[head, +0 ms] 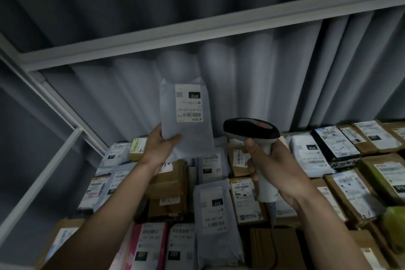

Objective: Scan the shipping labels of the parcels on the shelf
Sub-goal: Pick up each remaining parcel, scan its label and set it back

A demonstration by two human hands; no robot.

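Both forearms are reaching in from the near edge, over a shelf (32,184) packed with parcels lying label-up.

At the far left, grey mailers and a small yellow box (137,145) are lying against the white frame of the rack. Just right of them, the left hand (158,144) is holding a grey poly mailer (186,125) upright above the stack, its grip closed on the lower left corner with the thumb across the front and the fingers behind. The shipping label (189,103) on that mailer is facing the camera, printed upside down from this angle, with a black block reading 010.

Below it, brown cartons and a long grey mailer (215,208) marked 231 are lying flat in the middle of the shelf, with a pink parcel (133,245) nearer the camera.

To the right, the right hand (268,167) is gripping the white handle of a barcode scanner (252,131), fingers wrapped fully round it, its dark head sitting level with the raised mailer's lower edge and just beside it. Whether the trigger is being pressed I cannot tell; no scan beam is showing on the label.

Further right, more boxes and a black mailer (335,144) are lying in rows towards the far right.

As a judgement, one parcel is being presented for scanning now, and the work looks far from over: dozens of labelled parcels are lying on the shelf, and nothing marks which are already scanned.
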